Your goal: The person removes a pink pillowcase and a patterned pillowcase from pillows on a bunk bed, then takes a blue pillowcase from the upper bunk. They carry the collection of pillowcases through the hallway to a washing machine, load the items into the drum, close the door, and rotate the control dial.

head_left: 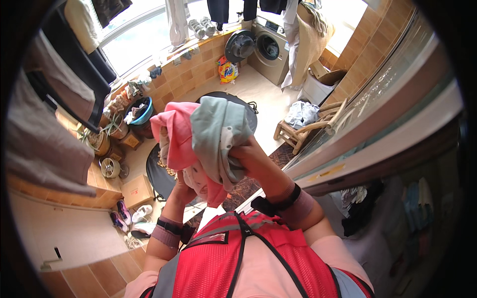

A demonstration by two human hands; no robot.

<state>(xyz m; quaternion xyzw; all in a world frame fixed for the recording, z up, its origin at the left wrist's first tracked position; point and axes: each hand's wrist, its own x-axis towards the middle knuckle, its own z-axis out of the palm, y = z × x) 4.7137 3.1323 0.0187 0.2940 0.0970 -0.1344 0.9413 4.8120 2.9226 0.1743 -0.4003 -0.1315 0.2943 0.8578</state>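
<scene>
Bunched clothes are held up in front of my chest. My right hand (pixel 241 152) grips a grey-green garment (pixel 216 126) from its right side, with the fingertips partly buried in the folds. Lower and to the left, my left hand (pixel 185 190) is closed on the underside of a pink garment (pixel 178 130), its fingers mostly hidden by the cloth. The two garments press against each other, and a pale, spotted patch of fabric hangs below them. Whether that patch belongs to either garment, I cannot tell.
A front-loading washing machine (pixel 272 48) stands far off, its round door (pixel 240 45) swung out. Dark round mats (pixel 155 171) lie on the floor. A wooden chair (pixel 294 133) holds clothes at right; a blue basin (pixel 141 113), potted plants and shoes (pixel 143 212) are at left.
</scene>
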